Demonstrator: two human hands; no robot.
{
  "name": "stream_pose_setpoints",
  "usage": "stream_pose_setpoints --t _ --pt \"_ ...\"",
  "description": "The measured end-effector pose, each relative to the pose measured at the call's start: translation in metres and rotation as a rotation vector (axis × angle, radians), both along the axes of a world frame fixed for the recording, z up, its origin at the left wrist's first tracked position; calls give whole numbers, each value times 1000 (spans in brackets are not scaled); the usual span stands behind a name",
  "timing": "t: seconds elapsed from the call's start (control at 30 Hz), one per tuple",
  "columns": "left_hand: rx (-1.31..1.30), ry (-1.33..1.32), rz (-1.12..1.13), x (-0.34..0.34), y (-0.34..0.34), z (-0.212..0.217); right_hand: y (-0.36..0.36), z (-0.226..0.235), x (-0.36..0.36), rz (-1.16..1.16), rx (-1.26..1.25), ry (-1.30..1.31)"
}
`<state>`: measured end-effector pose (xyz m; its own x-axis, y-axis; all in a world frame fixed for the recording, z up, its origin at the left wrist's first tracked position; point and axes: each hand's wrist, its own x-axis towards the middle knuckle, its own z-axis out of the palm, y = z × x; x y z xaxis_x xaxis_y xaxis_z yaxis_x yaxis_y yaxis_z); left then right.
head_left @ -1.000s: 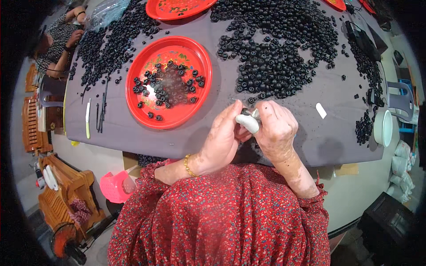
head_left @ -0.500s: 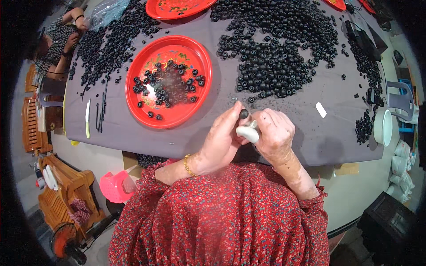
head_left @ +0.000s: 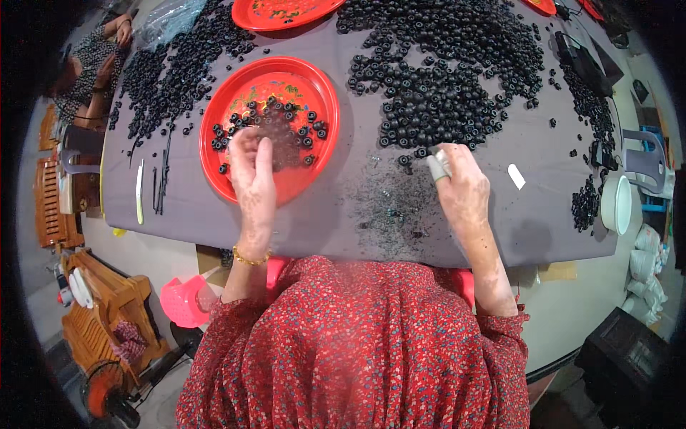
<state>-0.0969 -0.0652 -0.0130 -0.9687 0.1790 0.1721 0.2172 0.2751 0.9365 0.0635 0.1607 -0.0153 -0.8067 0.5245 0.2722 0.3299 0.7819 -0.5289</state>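
Observation:
My left hand (head_left: 251,168) hangs over the near part of a red plate (head_left: 213,171), its thumb and fingers apart and nothing seen between them. On the plate lie small black round parts with a hole (head_left: 312,116), over a printed coloured pattern. My right hand (head_left: 463,179) is closed at the near edge of a large heap of the same black parts (head_left: 436,107). A whitish cover (head_left: 437,167) wraps one of its digits. The right fingertips touch the heap's edge; what they grip is hidden.
Dark crumbs (head_left: 389,214) are scattered between my hands on the grey tablecloth (head_left: 314,232). A white flat piece (head_left: 516,176) lies to the right, a white-and-yellow knife-like tool (head_left: 139,191) to the left. Another person's hand (head_left: 123,32) shows at far left. A white bowl (head_left: 616,205) stands far right.
My hands were together near the table's front edge, with a black part at the left fingers. They have parted: left to the plate, right to the heap. The left hand has let go.

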Motion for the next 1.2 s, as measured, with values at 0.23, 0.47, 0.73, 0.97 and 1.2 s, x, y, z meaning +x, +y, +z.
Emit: stream_pose_setpoints --t 0.23,0.47,0.73,0.97,1.2 --pt "-76 175 -36 13 8 6 -16 -2 -16 166 78 -59" --pt "48 -36 -239 41 30 3 -22 -18 -22 196 179 -67" --pt "519 -761 -549 76 60 4 -33 42 -17 -64 -924 51" --pt "754 -861 -633 88 82 10 -50 44 -12 -49 -1067 318" --pt "875 -920 -628 91 84 12 -53 44 -11 -73 -1101 288"
